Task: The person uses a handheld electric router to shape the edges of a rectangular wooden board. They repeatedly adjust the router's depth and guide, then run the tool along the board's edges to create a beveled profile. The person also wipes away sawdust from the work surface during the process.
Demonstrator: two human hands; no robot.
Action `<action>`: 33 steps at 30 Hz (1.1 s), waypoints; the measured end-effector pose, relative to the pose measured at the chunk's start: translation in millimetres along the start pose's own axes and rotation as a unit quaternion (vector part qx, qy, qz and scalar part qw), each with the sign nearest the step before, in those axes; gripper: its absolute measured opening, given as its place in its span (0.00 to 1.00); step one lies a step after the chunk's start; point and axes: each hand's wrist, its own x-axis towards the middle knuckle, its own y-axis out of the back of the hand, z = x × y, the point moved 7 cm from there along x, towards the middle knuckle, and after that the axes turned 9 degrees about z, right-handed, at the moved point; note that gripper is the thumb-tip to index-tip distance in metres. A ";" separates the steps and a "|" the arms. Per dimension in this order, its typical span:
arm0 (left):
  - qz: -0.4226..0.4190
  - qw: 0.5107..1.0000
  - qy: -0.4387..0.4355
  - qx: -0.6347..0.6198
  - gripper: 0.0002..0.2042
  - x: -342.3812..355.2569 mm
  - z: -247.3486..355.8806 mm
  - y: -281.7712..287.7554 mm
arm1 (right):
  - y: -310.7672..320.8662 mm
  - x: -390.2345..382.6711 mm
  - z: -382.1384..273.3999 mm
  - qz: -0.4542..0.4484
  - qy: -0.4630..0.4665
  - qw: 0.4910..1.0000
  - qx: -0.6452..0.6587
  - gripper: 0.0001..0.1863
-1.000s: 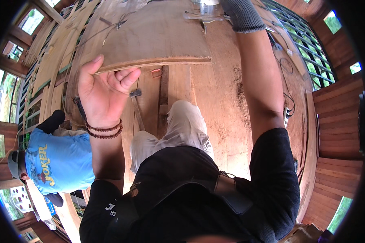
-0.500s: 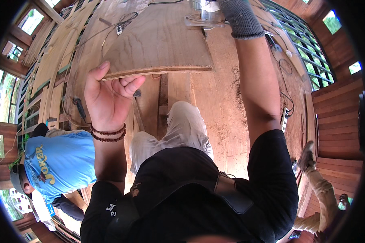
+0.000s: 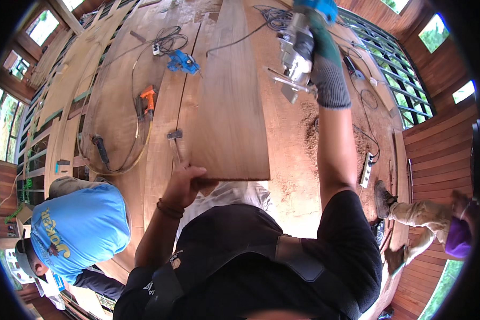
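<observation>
My left hand [image 3: 184, 184] grips the near left corner of a long wooden plank [image 3: 230, 114], thumb on top and fingers curled under the edge. The plank stretches away from my lap. In my right hand [image 3: 327, 64], which wears a grey and green knitted glove, is a circular saw [image 3: 297, 56] with a blue body and a shiny metal base. The saw is held to the right of the plank, apart from it, and is partly blurred. A hammer [image 3: 175, 134] lies left of the plank, its handle running towards my left hand.
A blue power planer [image 3: 182, 62], an orange tool [image 3: 148, 96] with a hose, and a black-handled tool [image 3: 100, 150] lie on the left. A power strip [image 3: 366, 169] and sawdust are at right. A person in blue [image 3: 80, 224] bends at left; another person's legs [image 3: 418, 213] are at right.
My left hand and the plank's near end have come closer to my body. The saw has moved off the plank to the right. Tools behind the plank have come into view.
</observation>
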 end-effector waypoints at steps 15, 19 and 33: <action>-0.005 0.936 0.230 0.267 0.15 86.3 -186.5 118.7 | 42.9 -162.1 116.7 0.113 -0.071 0.938 0.321 0.20; 0.099 0.895 0.037 0.433 0.19 81.0 -166.7 117.5 | 61.6 -201.9 134.9 0.170 -0.044 0.952 0.251 0.15; -0.160 0.694 -0.551 0.435 0.48 -44.1 16.5 -98.8 | -4.6 -305.4 150.2 -0.009 -0.232 0.875 0.425 0.29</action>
